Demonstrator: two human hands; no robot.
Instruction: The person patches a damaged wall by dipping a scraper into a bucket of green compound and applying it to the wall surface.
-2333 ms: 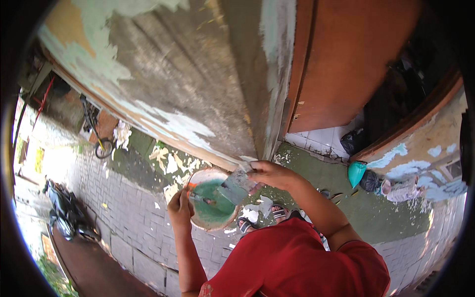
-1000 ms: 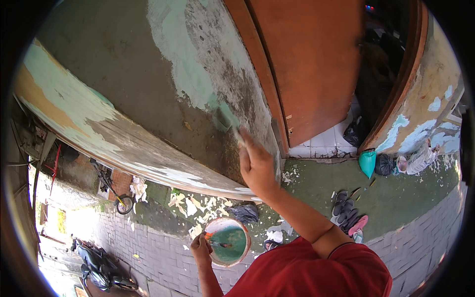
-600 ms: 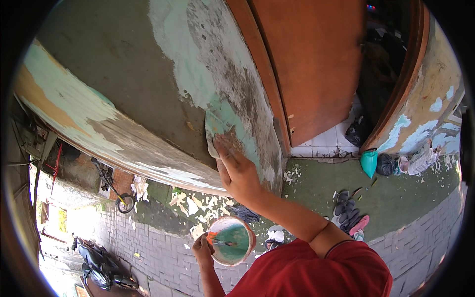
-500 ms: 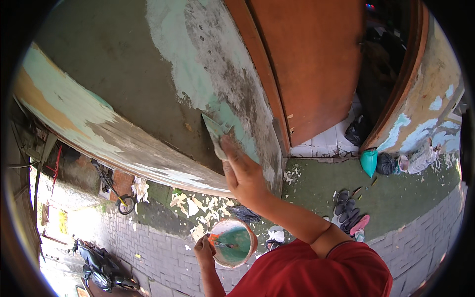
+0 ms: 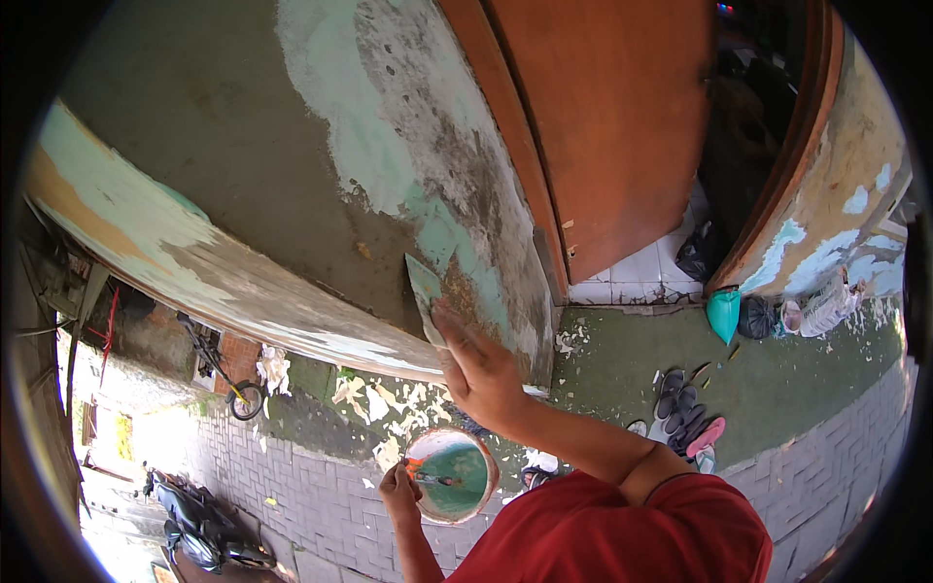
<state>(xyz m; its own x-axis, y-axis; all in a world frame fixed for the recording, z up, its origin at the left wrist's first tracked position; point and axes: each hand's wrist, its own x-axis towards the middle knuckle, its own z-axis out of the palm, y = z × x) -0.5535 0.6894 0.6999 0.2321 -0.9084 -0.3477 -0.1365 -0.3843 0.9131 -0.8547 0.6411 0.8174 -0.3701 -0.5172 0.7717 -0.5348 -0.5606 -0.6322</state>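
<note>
My right hand (image 5: 478, 377) is closed around a flat scraper (image 5: 424, 290), whose broad blade lies against the wall (image 5: 364, 146). Wet-looking pale green filler (image 5: 442, 228) and a brownish rough patch show beside the blade, next to bare grey plaster. Lower down, my left hand (image 5: 399, 494) grips an orange-handled tool (image 5: 414, 468). This tool's thin metal end reaches over the green contents of a round bucket (image 5: 494, 476); its exact kind is hard to make out.
A brown door (image 5: 593, 126) stands ajar right of the wall. Sandals (image 5: 685, 418) and bags (image 5: 723, 313) lie on the green floor near the doorway. Paint flakes (image 5: 379, 403) litter the ground beyond the bucket. A motorbike (image 5: 194, 515) is parked at lower left.
My right hand and the scraper have slid slightly downward along the wall, and a rough brownish patch now shows beside the blade. My left hand stays nearly in place by the bucket.
</note>
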